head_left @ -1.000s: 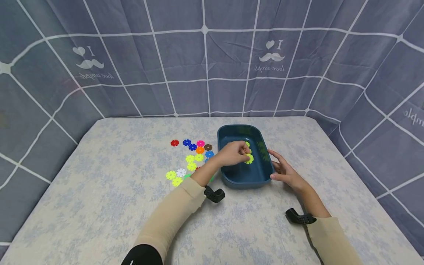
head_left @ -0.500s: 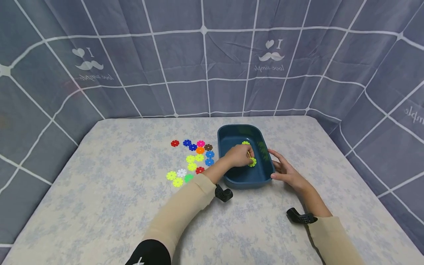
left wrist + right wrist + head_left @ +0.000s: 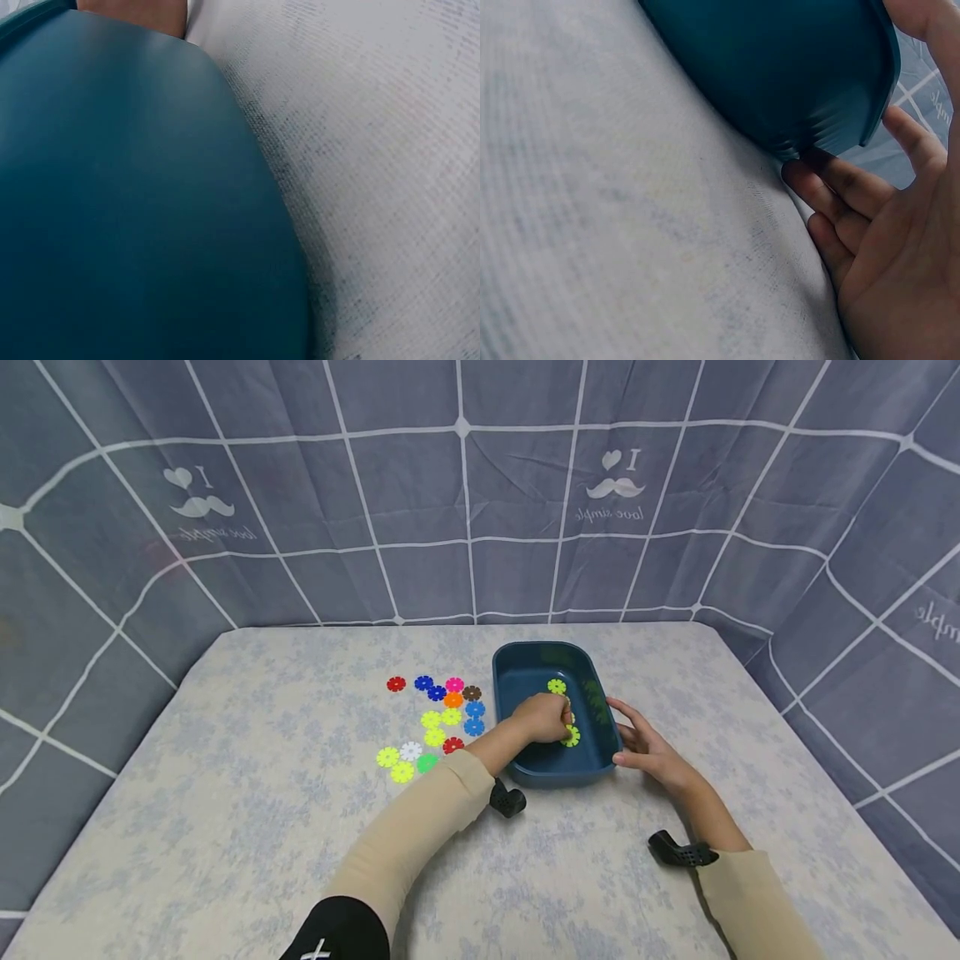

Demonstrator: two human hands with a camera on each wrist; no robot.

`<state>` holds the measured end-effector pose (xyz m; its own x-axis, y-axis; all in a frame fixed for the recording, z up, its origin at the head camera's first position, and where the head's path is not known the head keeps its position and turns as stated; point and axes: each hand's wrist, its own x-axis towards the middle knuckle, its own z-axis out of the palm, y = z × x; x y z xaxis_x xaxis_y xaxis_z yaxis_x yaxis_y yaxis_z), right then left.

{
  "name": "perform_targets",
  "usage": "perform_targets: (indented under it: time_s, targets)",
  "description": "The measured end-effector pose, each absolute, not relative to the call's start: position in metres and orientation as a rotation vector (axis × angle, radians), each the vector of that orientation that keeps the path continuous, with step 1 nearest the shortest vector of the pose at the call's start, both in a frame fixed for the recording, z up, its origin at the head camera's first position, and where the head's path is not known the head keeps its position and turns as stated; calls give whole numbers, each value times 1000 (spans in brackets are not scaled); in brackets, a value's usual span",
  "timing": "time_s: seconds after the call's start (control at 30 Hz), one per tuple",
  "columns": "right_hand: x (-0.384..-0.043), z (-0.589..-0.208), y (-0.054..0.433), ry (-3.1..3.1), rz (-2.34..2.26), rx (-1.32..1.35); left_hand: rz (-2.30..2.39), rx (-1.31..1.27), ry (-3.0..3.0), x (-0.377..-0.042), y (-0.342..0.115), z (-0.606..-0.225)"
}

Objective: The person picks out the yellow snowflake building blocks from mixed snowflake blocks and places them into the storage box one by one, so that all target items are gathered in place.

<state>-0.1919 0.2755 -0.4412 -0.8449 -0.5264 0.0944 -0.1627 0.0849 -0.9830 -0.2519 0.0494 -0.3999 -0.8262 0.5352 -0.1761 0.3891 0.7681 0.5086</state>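
My left hand (image 3: 545, 717) reaches inside a dark teal plastic bin (image 3: 551, 774), fingers curled and pinching a bright yellow notched plastic disc (image 3: 573, 737). Another yellow notched disc (image 3: 557, 686) lies farther back in the bin, and part of what lies between is hidden by the hand. My right hand (image 3: 651, 755) touches the bin's right outer wall with relaxed, spread fingers. In the right wrist view, the fingertips (image 3: 799, 176) meet the ribbed lower wall and one finger reaches the rim. The left wrist view is mostly filled by the bin's outer wall (image 3: 150, 187).
Left of the bin, several notched discs lie flat on the patterned tablecloth (image 3: 225, 827), including a red disc (image 3: 396, 684), a white disc (image 3: 411, 751), a green disc (image 3: 427, 763) and a brown disc (image 3: 472, 693). A grey-blue gridded curtain (image 3: 405, 485) hangs behind and beside the table.
My left hand has moved slightly right and toward the near side inside the bin, with the yellow disc in its fingers. The far yellow disc shows more fully. My right hand stays on the bin.
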Motion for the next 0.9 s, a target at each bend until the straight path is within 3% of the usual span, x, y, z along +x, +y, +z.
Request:
perform_targets:
  time_s: [0.9]
  targets:
    - [-191, -443, 272, 2126, -1811, -670, 374, 498, 2773, -253, 58, -406]
